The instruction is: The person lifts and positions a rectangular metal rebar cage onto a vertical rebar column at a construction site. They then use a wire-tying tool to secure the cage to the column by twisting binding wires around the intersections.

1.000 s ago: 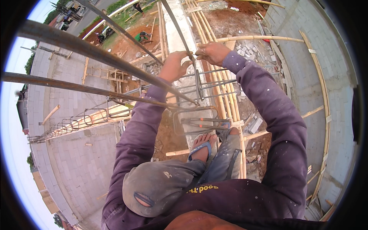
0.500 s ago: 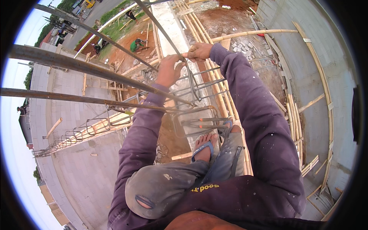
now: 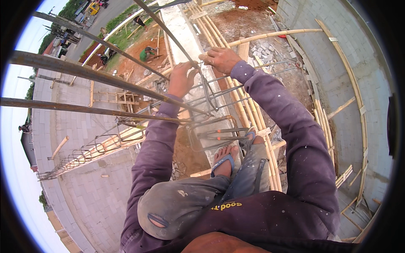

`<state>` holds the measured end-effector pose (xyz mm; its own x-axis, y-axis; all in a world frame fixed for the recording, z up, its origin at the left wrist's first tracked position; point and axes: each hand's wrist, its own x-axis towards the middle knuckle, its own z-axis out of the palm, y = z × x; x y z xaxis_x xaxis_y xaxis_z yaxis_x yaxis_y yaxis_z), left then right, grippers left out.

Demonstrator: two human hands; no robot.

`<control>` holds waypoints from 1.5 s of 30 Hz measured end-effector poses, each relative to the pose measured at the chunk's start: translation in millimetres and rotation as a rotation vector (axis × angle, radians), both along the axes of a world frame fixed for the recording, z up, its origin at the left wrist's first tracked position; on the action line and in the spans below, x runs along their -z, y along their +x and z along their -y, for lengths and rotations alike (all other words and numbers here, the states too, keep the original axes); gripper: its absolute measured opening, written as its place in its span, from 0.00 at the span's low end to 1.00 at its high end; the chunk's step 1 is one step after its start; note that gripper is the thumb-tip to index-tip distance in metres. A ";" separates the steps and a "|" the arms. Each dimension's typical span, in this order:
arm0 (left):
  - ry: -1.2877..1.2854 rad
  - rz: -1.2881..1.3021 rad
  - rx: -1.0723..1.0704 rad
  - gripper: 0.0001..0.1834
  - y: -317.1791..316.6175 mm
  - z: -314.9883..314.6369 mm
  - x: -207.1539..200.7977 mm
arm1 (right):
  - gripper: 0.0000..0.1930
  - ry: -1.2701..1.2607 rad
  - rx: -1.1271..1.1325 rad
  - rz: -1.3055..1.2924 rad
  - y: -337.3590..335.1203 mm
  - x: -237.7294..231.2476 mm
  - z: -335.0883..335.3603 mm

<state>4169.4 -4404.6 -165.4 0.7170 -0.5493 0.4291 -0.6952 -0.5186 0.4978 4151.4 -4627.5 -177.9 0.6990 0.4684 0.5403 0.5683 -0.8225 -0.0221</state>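
Note:
My left hand (image 3: 181, 79) is at the slanting steel rebar (image 3: 174, 33), its fingertips and thumb closed about the bar beside the top of a bent stirrup (image 3: 205, 89). Just right of that joint, my right hand (image 3: 222, 60) has its fingers curled and pinched. Whatever lies between its fingertips is too small to make out. Thin horizontal bars (image 3: 236, 102) run below the right hand. Pincers with orange marks (image 3: 218, 135) lie beside my sandalled foot (image 3: 223, 162), near another loop of bent steel (image 3: 195, 141).
Long rusty bars (image 3: 97, 78) slant in from the left. I am above a narrow concrete beam (image 3: 179, 36) with bamboo poles (image 3: 249, 111) along its right side. Broken blocks (image 3: 262, 55) lie below. A person in green (image 3: 147, 53) crouches on the ground far off.
My right hand has drawn slightly away from my left, its fingers now apart from it. My left hand stays at the rebar. The view has shifted a little.

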 end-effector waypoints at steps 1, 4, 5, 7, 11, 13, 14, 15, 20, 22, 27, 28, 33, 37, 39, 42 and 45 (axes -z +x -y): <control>-0.005 -0.006 -0.002 0.13 -0.1 0.2 -0.1 | 0.16 -0.026 0.006 0.088 2.4 2.3 0.2; -0.028 0.007 0.008 0.13 -0.7 0.2 0.3 | 0.12 -0.142 -0.051 0.107 10.9 2.7 3.6; -0.022 0.014 0.004 0.13 -0.8 0.0 0.2 | 0.11 -0.110 -0.113 0.113 13.1 0.8 4.7; -0.005 0.026 0.002 0.13 -0.9 0.2 -0.6 | 0.10 -0.111 -0.172 0.026 19.7 -6.8 6.9; 0.013 0.034 0.008 0.13 -1.4 1.0 -2.7 | 0.19 0.214 0.027 -0.801 34.3 -23.6 -0.6; -0.002 0.022 0.012 0.13 -1.3 1.4 -3.0 | 0.23 0.490 0.162 -1.229 38.9 -30.9 -5.7; 0.018 -0.043 -0.027 0.13 -2.0 1.2 -2.3 | 0.26 0.536 0.218 -1.271 36.7 -33.6 -6.9; 0.008 0.020 -0.007 0.13 -0.8 1.6 -1.9 | 0.26 0.482 0.239 -1.132 28.2 -34.7 -7.0; 0.039 0.024 -0.015 0.12 0.7 -0.4 3.5 | 0.29 0.833 -0.041 -0.466 -79.6 -24.4 -0.2; 0.021 0.031 -0.010 0.13 1.8 -0.5 4.9 | 0.28 1.029 -0.304 -0.932 -150.0 -7.3 0.5; 0.029 0.007 -0.028 0.13 2.1 0.0 5.8 | 0.30 0.278 0.215 -0.834 -243.1 72.7 -11.8; 0.022 0.005 -0.022 0.13 1.7 -0.3 5.2 | 0.34 0.165 0.281 -0.788 -251.1 86.8 -13.0; 0.077 -0.007 -0.061 0.12 -1.3 0.0 1.9 | 0.34 0.286 0.074 -0.934 -254.7 105.0 0.0; 0.017 0.020 -0.021 0.12 -3.2 1.8 0.0 | 0.17 0.527 0.061 -0.875 -249.2 87.8 -1.2; -0.002 -0.006 -0.032 0.12 -3.8 2.2 -0.4 | 0.20 0.812 0.106 -0.812 -246.2 87.6 -11.0; 0.029 -0.021 -0.042 0.15 -3.8 1.3 -1.3 | 0.16 1.345 0.313 -0.936 -238.5 100.4 -28.8; 0.029 -0.036 -0.039 0.15 -3.6 0.7 -1.1 | 0.19 1.680 0.280 -0.963 -235.6 114.8 -43.0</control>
